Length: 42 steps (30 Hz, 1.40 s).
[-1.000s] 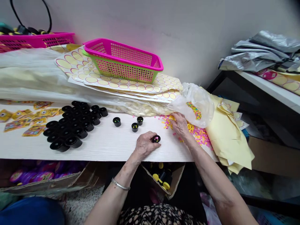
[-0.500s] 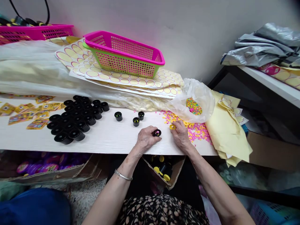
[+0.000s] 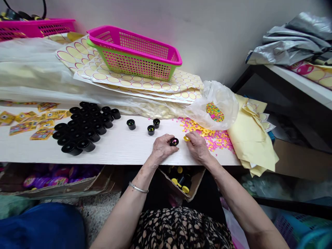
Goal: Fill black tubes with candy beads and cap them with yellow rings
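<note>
Between the thumb and fingers of my left hand (image 3: 164, 148) is a small black cup (image 3: 174, 142) with pink and green bits inside, low over the table. My right hand (image 3: 198, 147) pinches a yellow ring-like piece (image 3: 186, 138), a short gap to the right of the cup. Pink and yellow bits (image 3: 220, 141) lie scattered beside my right hand, with larger yellow rings (image 3: 205, 132) among them. Left of my hands stand a black cup (image 3: 131, 124) and two smaller ones (image 3: 150, 130), with small coloured bits in them. A block of several black cups (image 3: 85, 128) stands farther left.
A pink and green basket (image 3: 137, 58) rests on sticker sheets (image 3: 124, 83) at the back. A plastic bag (image 3: 228, 103) of coloured beads lies right, by yellow paper (image 3: 252, 141). Small printed packets (image 3: 23, 126) lie far left. Below the table edge is a cardboard box (image 3: 193, 193) of black-and-yellow containers.
My right hand has moved left with the yellow ring-like piece, closer to the black cup. My left hand still holds the cup. The whole view has shifted slightly.
</note>
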Each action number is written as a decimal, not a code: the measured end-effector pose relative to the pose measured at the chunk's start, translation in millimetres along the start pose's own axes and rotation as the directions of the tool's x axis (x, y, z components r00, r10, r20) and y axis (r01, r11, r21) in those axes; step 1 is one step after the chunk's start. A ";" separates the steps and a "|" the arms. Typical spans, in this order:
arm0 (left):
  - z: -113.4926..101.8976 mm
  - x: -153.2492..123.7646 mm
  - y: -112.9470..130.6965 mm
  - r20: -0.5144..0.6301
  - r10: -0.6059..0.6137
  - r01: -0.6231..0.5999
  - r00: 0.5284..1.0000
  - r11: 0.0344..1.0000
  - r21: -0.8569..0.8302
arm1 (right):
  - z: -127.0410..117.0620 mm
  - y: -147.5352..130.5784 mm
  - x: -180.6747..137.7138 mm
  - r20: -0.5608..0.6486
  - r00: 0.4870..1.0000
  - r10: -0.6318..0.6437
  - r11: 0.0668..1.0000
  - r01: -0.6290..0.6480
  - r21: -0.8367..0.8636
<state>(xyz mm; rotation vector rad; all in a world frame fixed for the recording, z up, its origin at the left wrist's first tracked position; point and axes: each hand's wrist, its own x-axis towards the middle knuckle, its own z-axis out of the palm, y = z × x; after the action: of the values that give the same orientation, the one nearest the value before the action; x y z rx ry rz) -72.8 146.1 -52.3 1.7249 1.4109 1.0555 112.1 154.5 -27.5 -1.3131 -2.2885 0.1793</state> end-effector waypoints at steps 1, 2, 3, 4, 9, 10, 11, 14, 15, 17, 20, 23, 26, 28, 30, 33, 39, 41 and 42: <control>0.3 0.0 -0.5 -0.003 0.004 -0.004 1.000 1.000 -0.005 | 0.0 -2.6 -1.1 0.020 1.000 -0.024 0.996 0.026 -0.080; 0.8 0.1 -1.0 -0.004 0.008 -0.008 1.000 1.000 -0.008 | 0.0 -5.2 -3.0 0.062 0.997 -0.050 0.988 0.059 -0.143; 1.2 0.2 -1.6 -0.006 0.010 -0.010 1.000 1.000 -0.010 | 0.0 -7.5 -5.6 0.113 0.991 -0.076 0.979 0.096 -0.178; 1.7 0.4 -2.1 -0.007 0.009 -0.009 1.000 1.000 -0.011 | -0.1 -9.4 -8.9 0.155 0.983 -0.100 0.975 0.127 -0.180; 2.8 1.3 -3.6 -0.001 0.007 -0.007 1.000 1.000 -0.030 | -1.0 -11.8 -23.9 0.056 0.997 -0.058 0.998 0.056 0.028; 2.9 1.5 -3.9 0.001 0.009 -0.009 1.000 0.999 -0.032 | -1.3 -11.8 -24.6 0.036 0.999 -0.018 0.999 0.017 0.028; 3.0 1.6 -4.2 0.001 0.011 -0.011 1.000 0.999 -0.032 | -1.5 -12.2 -24.3 0.039 0.999 0.020 1.000 -0.020 0.003; 3.4 1.8 -5.1 -0.002 0.017 -0.017 1.000 0.999 -0.032 | -3.2 -15.7 -19.3 0.137 0.984 0.112 0.986 -0.093 -0.139; 3.5 1.7 -5.3 -0.004 0.019 -0.019 1.000 0.999 -0.033 | -4.1 -17.6 -17.3 0.170 0.977 0.131 0.979 -0.100 -0.178; 3.7 1.5 -5.3 -0.005 0.022 -0.022 1.000 0.999 -0.036 | -6.3 -21.9 -14.7 0.200 0.967 0.155 0.971 -0.111 -0.214; 3.7 1.6 -4.7 -0.004 0.021 -0.021 1.000 0.999 -0.033 | -9.2 -27.6 -15.4 0.211 0.965 0.156 0.975 -0.116 -0.191; 3.2 1.9 -3.7 -0.002 -0.001 0.001 1.000 1.000 -0.018 | -9.2 -29.3 -19.0 0.260 0.959 0.115 0.984 -0.075 -0.159; 2.1 1.4 -2.0 -0.006 -0.006 0.006 1.000 1.000 -0.015 | -6.9 -27.8 -19.0 0.180 0.978 0.103 0.993 -0.090 -0.080; 0.9 0.6 -0.7 0.002 0.008 -0.008 1.000 1.000 -0.021 | -6.3 -27.9 -14.4 0.048 0.995 0.093 0.995 -0.094 0.023; -0.4 -0.3 0.4 0.019 0.022 -0.021 1.000 1.000 -0.021 | -7.4 -31.0 -6.1 -0.021 0.999 0.050 0.995 -0.048 0.092; -1.5 -1.1 1.1 0.030 0.031 -0.030 0.999 1.000 -0.008 | -12.0 -40.1 8.3 0.078 0.997 -0.019 0.998 0.014 0.061; -1.7 -0.9 3.8 0.047 0.006 -0.005 0.999 1.000 -0.019 | -20.3 -53.7 20.1 0.232 0.973 0.000 1.000 0.006 -0.024; -3.7 -1.2 4.9 0.050 0.007 -0.004 0.999 0.999 -0.045 | -19.9 -55.1 20.0 0.246 0.969 0.013 1.000 -0.007 -0.026; -5.3 -1.4 5.4 0.057 0.009 -0.005 0.998 0.998 -0.059 | -19.1 -55.4 19.9 0.248 0.968 0.026 1.000 -0.022 -0.019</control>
<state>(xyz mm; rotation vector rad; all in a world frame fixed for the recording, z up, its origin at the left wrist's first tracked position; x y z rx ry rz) -75.3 143.6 -45.4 1.7055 1.3266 1.0332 69.9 139.6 15.3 -1.3949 -2.4855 0.3521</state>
